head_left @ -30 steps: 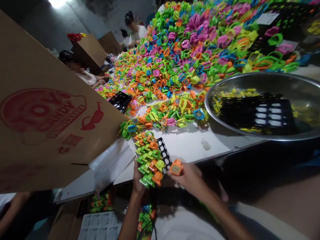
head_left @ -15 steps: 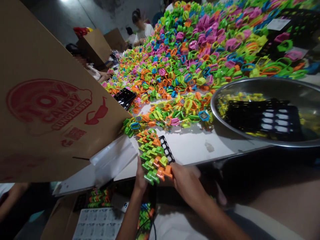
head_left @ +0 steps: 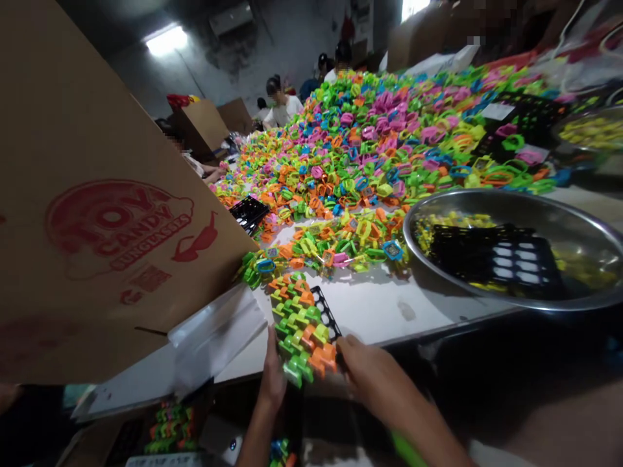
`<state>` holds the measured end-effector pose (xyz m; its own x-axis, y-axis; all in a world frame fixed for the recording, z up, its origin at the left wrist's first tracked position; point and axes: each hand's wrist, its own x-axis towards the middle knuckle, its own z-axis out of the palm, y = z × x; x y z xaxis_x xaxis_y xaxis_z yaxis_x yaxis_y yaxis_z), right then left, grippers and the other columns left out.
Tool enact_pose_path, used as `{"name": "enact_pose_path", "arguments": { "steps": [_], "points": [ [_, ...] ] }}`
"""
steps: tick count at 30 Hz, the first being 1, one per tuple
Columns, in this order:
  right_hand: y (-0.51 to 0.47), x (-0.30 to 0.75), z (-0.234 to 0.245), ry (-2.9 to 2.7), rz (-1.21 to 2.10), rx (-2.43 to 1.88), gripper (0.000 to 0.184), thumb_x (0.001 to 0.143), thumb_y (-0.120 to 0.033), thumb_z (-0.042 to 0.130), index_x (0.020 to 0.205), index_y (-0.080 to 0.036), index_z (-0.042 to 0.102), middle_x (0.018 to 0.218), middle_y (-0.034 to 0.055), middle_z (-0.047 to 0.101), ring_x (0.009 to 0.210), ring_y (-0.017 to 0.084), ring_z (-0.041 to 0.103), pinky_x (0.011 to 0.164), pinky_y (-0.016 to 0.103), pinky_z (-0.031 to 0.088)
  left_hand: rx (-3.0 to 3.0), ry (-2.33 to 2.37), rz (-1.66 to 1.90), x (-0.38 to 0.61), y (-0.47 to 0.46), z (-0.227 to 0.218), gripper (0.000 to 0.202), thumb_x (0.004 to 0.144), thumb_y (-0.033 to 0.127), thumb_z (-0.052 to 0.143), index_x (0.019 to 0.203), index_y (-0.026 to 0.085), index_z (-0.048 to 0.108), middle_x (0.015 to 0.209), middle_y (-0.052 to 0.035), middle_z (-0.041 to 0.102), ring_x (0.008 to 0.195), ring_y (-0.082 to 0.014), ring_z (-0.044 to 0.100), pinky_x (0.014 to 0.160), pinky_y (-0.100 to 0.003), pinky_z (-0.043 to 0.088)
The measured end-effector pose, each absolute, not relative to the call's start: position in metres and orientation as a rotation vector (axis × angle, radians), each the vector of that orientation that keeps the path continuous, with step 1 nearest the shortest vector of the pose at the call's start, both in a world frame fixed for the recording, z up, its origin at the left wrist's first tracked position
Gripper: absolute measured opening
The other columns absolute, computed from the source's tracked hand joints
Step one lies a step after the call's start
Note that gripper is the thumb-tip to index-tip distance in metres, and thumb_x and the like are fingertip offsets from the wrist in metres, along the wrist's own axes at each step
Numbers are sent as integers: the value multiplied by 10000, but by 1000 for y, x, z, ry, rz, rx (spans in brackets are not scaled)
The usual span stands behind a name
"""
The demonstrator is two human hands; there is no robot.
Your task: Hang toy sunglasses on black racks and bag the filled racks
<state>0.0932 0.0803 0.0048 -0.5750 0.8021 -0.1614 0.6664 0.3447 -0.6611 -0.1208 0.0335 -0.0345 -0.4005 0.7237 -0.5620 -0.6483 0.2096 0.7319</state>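
Note:
A black plastic tray (head_left: 328,316) with rows of holes tilts at the front edge of the table. Rows of orange, green and yellow toy watches (head_left: 298,324) are set in it, while holes show along its right side. My left hand (head_left: 273,376) grips the tray's near left edge, thumb up along the side and the other fingers hidden underneath. My right hand (head_left: 367,371) is closed on the near right corner. Just beyond the tray lies a loose row of toy watches (head_left: 331,245) in mixed colours.
A large cardboard box (head_left: 111,311) stands close on the left, with a clear plastic bag (head_left: 219,334) beside it. To the right, a metal basin (head_left: 413,250) holds black trays and small yellow pieces. A big heap of toy watches (head_left: 379,130) covers the table behind. Other people (head_left: 285,110) sit farther back.
My view has tilted upward, so the table, box and basin appear lower. Both hands still hold the filled tray at the table edge, in much the same grip.

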Motion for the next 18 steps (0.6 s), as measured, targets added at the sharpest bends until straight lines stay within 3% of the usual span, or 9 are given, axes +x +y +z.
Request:
{"name": "enact_pose_path", "arguments": {
  "steps": [3, 5, 8, 11, 14, 18],
  "points": [
    [120, 93, 5, -2250, 1000, -1435, 183, 1012, -175, 609, 1132, -215, 741, 1024, 66, 816, 942, 241, 758, 773, 276, 439, 72, 1330, 1577, -125, 34, -40, 480, 1061, 520, 606, 1427, 231, 720, 1437, -76, 751, 1411, -287, 663, 1216, -437, 527],
    [154, 80, 5, -2131, 934, -1529, 225, 1095, -275, 547, 1160, -198, 748, 1038, 80, 826, 962, 233, 766, 785, 270, 452, 111, 1355, 1631, -127, 34, -39, 437, 984, 476, 722, 1361, 259, 760, 1443, -47, 750, 1447, -276, 632, 1232, -403, 507],
    [196, 49, 4, -2069, 833, -1632, 338, 1126, -394, 532, 1128, -163, 778, 1092, 142, 831, 999, 256, 768, 780, 283, 454, 262, 1372, 1605, -126, 33, -35, 542, 851, 502, 853, 1323, 248, 771, 1386, -69, 776, 1396, -305, 671, 1186, -407, 546],
    [219, 20, 4, -2043, 787, -1730, 404, 1073, -495, 629, 985, -151, 822, 1011, 184, 835, 950, 293, 780, 745, 306, 449, 406, 1391, 1527, -123, 32, -33, 704, 760, 558, 916, 1364, 243, 738, 1321, -91, 797, 1256, -335, 748, 1082, -421, 611],
    [227, 8, 5, -2004, 762, -1815, 348, 1046, -441, 665, 958, -155, 843, 996, 197, 838, 960, 301, 788, 759, 314, 460, 407, 1400, 1523, -125, 31, -42, 732, 727, 553, 923, 1361, 243, 730, 1271, -100, 810, 1180, -357, 774, 1017, -432, 634],
    [233, 5, 1, -1935, 767, -1878, 285, 1043, -371, 644, 1002, -181, 851, 1043, 172, 847, 974, 283, 791, 763, 307, 469, 465, 1590, 1497, -142, 30, -53, 637, 794, 593, 833, 1313, 237, 730, 1354, -112, 774, 1324, -368, 703, 1087, -435, 596]
  ]
}}
